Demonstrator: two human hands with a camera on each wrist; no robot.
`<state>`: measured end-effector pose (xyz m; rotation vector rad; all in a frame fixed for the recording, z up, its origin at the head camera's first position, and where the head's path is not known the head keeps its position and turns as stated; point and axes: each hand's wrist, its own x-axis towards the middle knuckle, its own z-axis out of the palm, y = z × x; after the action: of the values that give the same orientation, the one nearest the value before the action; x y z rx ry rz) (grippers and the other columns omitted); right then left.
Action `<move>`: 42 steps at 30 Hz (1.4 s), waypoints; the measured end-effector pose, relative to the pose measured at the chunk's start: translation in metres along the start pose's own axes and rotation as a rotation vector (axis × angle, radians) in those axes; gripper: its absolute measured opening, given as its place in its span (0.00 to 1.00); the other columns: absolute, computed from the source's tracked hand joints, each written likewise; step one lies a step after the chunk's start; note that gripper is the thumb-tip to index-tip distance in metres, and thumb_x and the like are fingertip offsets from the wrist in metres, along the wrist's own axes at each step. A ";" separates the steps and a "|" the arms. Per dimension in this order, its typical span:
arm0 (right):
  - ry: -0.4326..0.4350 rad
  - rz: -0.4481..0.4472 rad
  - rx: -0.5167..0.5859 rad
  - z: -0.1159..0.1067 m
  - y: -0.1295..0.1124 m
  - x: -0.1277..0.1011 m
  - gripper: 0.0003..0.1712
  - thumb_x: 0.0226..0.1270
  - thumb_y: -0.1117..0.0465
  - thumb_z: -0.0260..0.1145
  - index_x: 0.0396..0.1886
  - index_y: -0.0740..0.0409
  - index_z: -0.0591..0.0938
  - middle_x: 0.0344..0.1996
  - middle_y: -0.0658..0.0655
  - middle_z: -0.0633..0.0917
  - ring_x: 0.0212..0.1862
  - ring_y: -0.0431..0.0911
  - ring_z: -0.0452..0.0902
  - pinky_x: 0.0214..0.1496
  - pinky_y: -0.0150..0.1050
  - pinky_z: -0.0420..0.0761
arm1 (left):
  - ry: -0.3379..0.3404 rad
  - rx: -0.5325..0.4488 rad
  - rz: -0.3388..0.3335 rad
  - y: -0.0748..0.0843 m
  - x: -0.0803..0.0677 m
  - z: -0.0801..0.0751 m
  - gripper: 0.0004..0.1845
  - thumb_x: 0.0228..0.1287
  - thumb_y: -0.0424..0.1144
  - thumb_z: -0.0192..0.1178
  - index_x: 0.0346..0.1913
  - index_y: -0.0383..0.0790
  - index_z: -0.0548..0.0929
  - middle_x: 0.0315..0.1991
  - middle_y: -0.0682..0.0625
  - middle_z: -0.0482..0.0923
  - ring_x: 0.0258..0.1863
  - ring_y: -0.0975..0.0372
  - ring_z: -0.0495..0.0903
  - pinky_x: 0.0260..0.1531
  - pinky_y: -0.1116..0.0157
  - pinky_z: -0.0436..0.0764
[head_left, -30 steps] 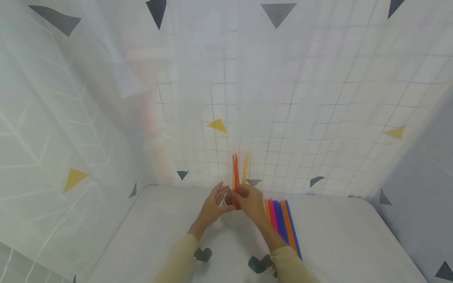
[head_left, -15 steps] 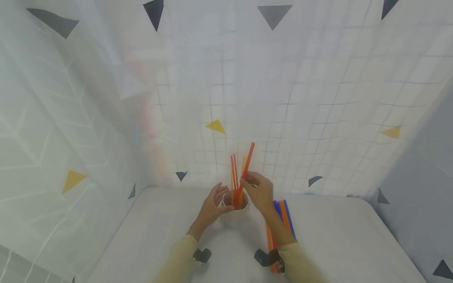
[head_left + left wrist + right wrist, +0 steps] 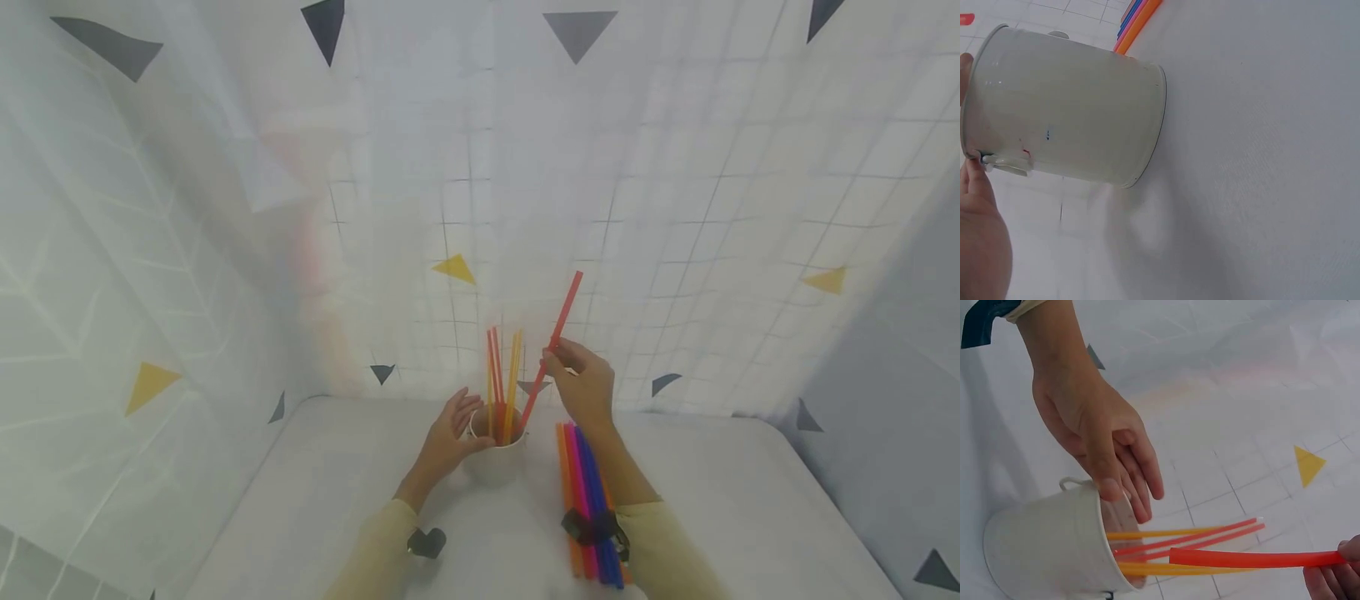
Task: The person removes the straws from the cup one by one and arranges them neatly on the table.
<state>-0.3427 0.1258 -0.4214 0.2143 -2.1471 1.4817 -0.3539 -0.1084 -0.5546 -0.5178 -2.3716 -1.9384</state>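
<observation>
A small white bucket (image 3: 495, 460) stands on the white table, with several red, orange and yellow straws (image 3: 501, 383) upright in it. My left hand (image 3: 450, 433) rests against the bucket's left rim (image 3: 1094, 490) with straight fingers. My right hand (image 3: 581, 383) pinches a red straw (image 3: 551, 350) near its middle and holds it tilted, its lower end at the bucket's mouth. The right wrist view shows the red straw (image 3: 1254, 557) reaching toward the bucket (image 3: 1047, 547). The left wrist view shows the bucket's side (image 3: 1066, 112).
A bundle of orange, pink, blue and purple straws (image 3: 585, 492) lies on the table (image 3: 750, 517) right of the bucket, partly under my right forearm. White patterned cloth walls (image 3: 675, 208) close in the back and sides.
My right hand rose and moved right, lifting the red straw up out of the bucket until only its lower end is at the mouth. The left hand stayed at the rim.
</observation>
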 end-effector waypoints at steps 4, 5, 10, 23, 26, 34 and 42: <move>0.007 0.011 -0.022 -0.012 0.001 0.002 0.25 0.68 0.47 0.65 0.59 0.55 0.81 0.44 0.51 0.88 0.41 0.41 0.86 0.51 0.45 0.83 | -0.007 0.007 -0.013 0.000 0.001 0.000 0.53 0.51 0.39 0.75 0.76 0.48 0.53 0.69 0.49 0.67 0.70 0.63 0.63 0.66 0.64 0.63; 0.006 0.011 -0.030 -0.015 0.002 0.003 0.25 0.68 0.46 0.65 0.59 0.55 0.81 0.45 0.51 0.87 0.41 0.42 0.86 0.51 0.45 0.82 | -0.009 0.013 -0.017 0.000 0.001 0.000 0.53 0.51 0.39 0.75 0.76 0.47 0.52 0.69 0.49 0.67 0.70 0.62 0.62 0.66 0.63 0.62; 0.006 0.025 -0.108 -0.030 0.008 0.001 0.25 0.69 0.47 0.64 0.60 0.54 0.80 0.46 0.51 0.87 0.43 0.42 0.85 0.52 0.43 0.82 | -0.017 0.035 -0.013 0.000 0.001 0.001 0.54 0.52 0.36 0.74 0.77 0.42 0.50 0.70 0.45 0.65 0.71 0.58 0.61 0.67 0.60 0.61; 0.007 0.110 -0.253 -0.065 0.063 -0.018 0.26 0.69 0.46 0.64 0.60 0.54 0.80 0.42 0.53 0.88 0.41 0.45 0.85 0.48 0.45 0.84 | 0.000 0.010 -0.017 0.004 -0.001 0.001 0.52 0.52 0.42 0.75 0.76 0.49 0.54 0.69 0.51 0.68 0.70 0.63 0.63 0.65 0.64 0.63; -0.013 0.141 -0.290 -0.072 0.077 -0.025 0.26 0.70 0.46 0.63 0.60 0.55 0.80 0.43 0.56 0.87 0.44 0.49 0.84 0.48 0.49 0.83 | -0.003 0.008 -0.014 0.003 -0.001 0.001 0.52 0.52 0.42 0.75 0.76 0.49 0.54 0.69 0.51 0.68 0.70 0.63 0.63 0.65 0.64 0.64; -0.064 0.248 -0.339 -0.083 0.107 -0.046 0.29 0.71 0.45 0.61 0.62 0.58 0.77 0.46 0.60 0.86 0.45 0.52 0.84 0.47 0.48 0.84 | -0.010 0.008 -0.007 0.004 -0.001 0.000 0.52 0.53 0.39 0.75 0.76 0.49 0.53 0.69 0.52 0.67 0.70 0.63 0.63 0.66 0.66 0.62; -0.147 0.338 -0.325 -0.089 0.129 -0.064 0.30 0.71 0.46 0.61 0.63 0.62 0.76 0.48 0.64 0.85 0.44 0.52 0.85 0.46 0.48 0.85 | -0.041 0.032 -0.004 0.026 -0.007 -0.003 0.54 0.52 0.46 0.75 0.76 0.40 0.51 0.70 0.41 0.65 0.71 0.56 0.62 0.66 0.62 0.62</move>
<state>-0.3121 0.2467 -0.5357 -0.1692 -2.6041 1.2913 -0.3409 -0.1081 -0.5310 -0.5574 -2.4255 -1.9065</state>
